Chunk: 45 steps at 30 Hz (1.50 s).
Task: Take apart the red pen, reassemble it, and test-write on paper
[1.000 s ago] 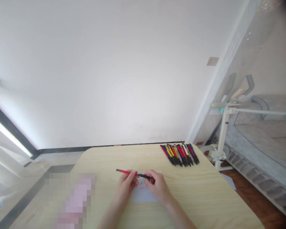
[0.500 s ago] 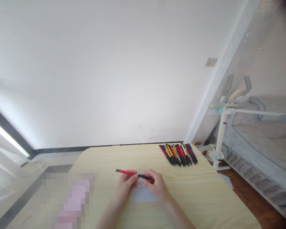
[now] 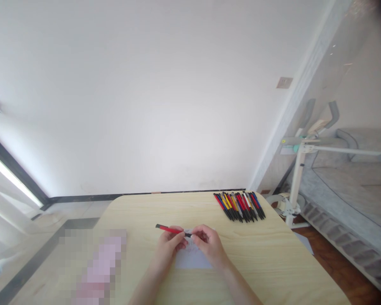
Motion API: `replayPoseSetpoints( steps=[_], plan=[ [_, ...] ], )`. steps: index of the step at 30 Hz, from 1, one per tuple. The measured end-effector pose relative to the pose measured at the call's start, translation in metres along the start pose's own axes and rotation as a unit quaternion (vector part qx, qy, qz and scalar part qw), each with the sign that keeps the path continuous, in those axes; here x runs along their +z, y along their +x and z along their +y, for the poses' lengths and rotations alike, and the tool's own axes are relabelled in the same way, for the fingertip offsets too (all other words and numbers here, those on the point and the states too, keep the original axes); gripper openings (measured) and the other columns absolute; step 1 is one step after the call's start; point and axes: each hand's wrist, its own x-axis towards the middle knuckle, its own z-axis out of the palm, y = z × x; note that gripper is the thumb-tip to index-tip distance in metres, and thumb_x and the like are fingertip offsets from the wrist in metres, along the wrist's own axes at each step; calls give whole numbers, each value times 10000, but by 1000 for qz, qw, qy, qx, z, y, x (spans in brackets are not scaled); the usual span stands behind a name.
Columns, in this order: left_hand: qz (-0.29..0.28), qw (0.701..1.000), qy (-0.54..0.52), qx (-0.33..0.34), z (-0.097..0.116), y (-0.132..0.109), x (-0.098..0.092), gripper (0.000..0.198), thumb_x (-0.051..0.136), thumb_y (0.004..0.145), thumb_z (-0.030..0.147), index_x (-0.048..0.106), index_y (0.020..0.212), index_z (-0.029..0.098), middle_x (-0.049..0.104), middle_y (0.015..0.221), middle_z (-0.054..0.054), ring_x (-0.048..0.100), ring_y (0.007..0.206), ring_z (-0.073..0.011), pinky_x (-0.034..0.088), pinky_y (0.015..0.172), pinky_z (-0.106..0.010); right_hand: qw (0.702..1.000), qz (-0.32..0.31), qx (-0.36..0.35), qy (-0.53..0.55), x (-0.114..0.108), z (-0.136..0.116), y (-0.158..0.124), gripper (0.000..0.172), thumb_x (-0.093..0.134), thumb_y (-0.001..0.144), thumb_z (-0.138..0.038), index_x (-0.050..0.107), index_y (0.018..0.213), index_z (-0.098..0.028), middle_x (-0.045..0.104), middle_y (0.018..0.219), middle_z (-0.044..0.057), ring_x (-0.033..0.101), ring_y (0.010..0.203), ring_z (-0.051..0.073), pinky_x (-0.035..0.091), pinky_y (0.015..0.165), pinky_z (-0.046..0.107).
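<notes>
A red pen (image 3: 169, 229) with a black grip is held level above the table, its black end pointing right. My left hand (image 3: 169, 248) is closed around the red barrel, thumb on top. The fingers of my right hand (image 3: 212, 248) pinch the black tip end, and they hide the very point. Below both hands lies a white sheet of paper (image 3: 192, 259) with scribbled marks near its top. Several pens (image 3: 239, 206) in red, blue, yellow, white and grey lie side by side at the back right of the table.
The light wooden table (image 3: 152, 208) stands near a white wall (image 3: 165, 106). On the left is a blurred-out pink patch (image 3: 103, 258). Past the table's right side are exercise equipment (image 3: 295, 178) and a grey sofa (image 3: 346, 186).
My right hand's fingers have shifted from around the black grip toward its tip, with the fingertips now pinched there. The view has moved slightly.
</notes>
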Motion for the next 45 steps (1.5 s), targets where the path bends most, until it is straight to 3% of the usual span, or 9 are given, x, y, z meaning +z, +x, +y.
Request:
replayPoseSetpoints(
  steps=[6, 14, 23, 45],
  plan=[
    [26, 1000, 0, 10, 0, 1, 1, 238, 706, 636, 292, 587, 783, 148, 588, 529, 12, 540, 509, -111, 399, 513, -217, 1000, 5, -11, -2, 1, 14, 3, 207, 587, 752, -344, 615, 806, -146, 595, 668, 19, 523, 593, 131, 407, 528, 221],
    [45, 999, -18, -1, 4, 0, 3, 299, 740, 572, 305, 588, 770, 139, 588, 517, 13, 541, 483, -107, 401, 495, -219, 1000, 16, 0, 19, 0, 14, 4, 224, 587, 752, -364, 602, 792, -145, 552, 626, -1, 486, 545, 112, 378, 475, 202],
    [50, 998, -26, -2, 5, 0, 3, 277, 731, 592, 292, 587, 776, 144, 654, 697, -34, 564, 520, -102, 416, 499, -218, 998, 32, 22, 55, -1, 6, 3, 268, 584, 741, -420, 582, 769, -154, 527, 557, -24, 436, 443, 87, 327, 399, 186],
    [43, 998, -48, 3, 2, 1, 0, 236, 693, 664, 233, 554, 823, 128, 657, 710, -59, 560, 529, -92, 427, 500, -209, 995, 44, 31, 82, -3, 7, 6, 236, 623, 709, -377, 568, 755, -152, 519, 587, -26, 423, 447, 75, 328, 391, 181]
  ],
)
